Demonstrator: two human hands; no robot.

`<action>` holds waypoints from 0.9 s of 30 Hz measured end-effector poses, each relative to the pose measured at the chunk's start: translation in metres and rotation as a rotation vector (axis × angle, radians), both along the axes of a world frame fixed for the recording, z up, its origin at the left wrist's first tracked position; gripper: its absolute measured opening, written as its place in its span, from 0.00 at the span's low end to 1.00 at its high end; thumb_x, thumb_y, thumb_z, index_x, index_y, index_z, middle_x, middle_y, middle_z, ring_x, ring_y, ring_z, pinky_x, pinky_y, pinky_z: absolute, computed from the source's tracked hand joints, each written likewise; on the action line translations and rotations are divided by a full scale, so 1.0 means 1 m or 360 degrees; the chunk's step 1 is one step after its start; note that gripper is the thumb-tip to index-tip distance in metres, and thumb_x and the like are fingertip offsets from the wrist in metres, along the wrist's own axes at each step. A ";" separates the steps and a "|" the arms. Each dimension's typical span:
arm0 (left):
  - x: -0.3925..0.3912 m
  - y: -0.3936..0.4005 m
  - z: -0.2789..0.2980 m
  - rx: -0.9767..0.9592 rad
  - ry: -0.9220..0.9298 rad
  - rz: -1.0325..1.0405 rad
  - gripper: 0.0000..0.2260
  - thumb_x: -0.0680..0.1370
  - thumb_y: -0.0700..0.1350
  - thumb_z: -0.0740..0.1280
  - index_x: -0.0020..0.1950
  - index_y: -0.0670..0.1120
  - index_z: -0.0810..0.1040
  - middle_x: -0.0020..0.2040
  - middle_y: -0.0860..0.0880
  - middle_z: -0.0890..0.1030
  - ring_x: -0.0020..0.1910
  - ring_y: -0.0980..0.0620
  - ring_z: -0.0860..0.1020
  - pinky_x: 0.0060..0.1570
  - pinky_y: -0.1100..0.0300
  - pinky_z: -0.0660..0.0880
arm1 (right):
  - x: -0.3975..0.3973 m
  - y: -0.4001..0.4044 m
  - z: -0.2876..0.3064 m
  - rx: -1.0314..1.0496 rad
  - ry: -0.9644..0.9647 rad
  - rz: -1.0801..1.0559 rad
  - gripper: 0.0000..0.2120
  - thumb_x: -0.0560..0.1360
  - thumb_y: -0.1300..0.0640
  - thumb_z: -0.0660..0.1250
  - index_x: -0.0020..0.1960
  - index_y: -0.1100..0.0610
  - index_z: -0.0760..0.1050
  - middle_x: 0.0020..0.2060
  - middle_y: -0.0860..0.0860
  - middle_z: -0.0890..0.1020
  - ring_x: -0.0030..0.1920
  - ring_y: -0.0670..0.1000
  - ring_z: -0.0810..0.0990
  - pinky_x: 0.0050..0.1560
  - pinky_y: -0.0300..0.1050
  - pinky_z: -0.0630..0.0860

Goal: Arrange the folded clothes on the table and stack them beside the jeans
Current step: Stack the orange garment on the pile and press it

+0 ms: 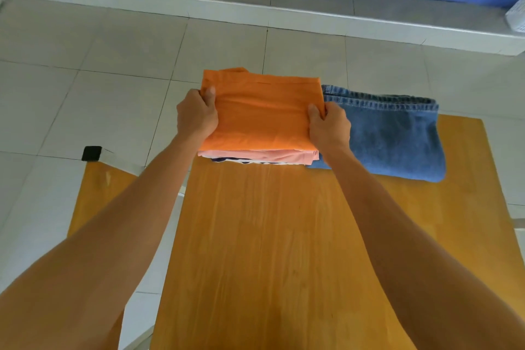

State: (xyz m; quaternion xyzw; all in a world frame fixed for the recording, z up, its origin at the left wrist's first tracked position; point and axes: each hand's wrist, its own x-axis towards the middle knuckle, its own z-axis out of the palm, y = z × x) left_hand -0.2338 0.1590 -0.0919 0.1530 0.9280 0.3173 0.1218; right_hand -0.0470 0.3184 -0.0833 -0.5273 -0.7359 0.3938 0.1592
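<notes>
Folded clothes, orange on top, pink and perhaps navy beneath, sit stacked on the bench touching the jeans; left grip and right grip clamp the orange edges.

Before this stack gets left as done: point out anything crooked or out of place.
The stack's far edge overhangs the table, orange garment on top. The pink layer underneath pokes out unevenly. The jeans lie slightly askew. Both hands grip the stack's sides.

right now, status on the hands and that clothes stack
Left hand and right hand grip the orange garment atop the stack. Stack sits against the jeans on the table. Nothing in the way.
</notes>
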 end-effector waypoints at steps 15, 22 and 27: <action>0.039 0.025 -0.014 -0.0504 0.0616 -0.0798 0.25 0.82 0.61 0.44 0.79 0.61 0.54 0.82 0.48 0.49 0.81 0.45 0.45 0.75 0.36 0.43 | -0.032 -0.027 -0.019 0.0654 -0.0686 0.0870 0.30 0.81 0.33 0.39 0.81 0.39 0.48 0.82 0.46 0.49 0.81 0.50 0.44 0.77 0.68 0.44; 0.005 0.003 -0.017 -0.0406 0.0099 -0.0466 0.24 0.81 0.64 0.40 0.78 0.65 0.44 0.82 0.48 0.44 0.80 0.44 0.42 0.74 0.33 0.44 | -0.018 -0.013 -0.020 0.0520 -0.0783 0.0734 0.35 0.78 0.29 0.38 0.82 0.41 0.44 0.82 0.44 0.44 0.81 0.52 0.39 0.76 0.69 0.39; -0.005 -0.021 -0.007 -0.0526 0.0005 -0.0350 0.25 0.83 0.62 0.39 0.80 0.60 0.43 0.82 0.43 0.46 0.80 0.42 0.43 0.74 0.34 0.44 | -0.004 -0.015 -0.014 0.0376 -0.0812 0.0500 0.33 0.81 0.34 0.39 0.82 0.45 0.42 0.82 0.49 0.43 0.81 0.54 0.37 0.76 0.69 0.37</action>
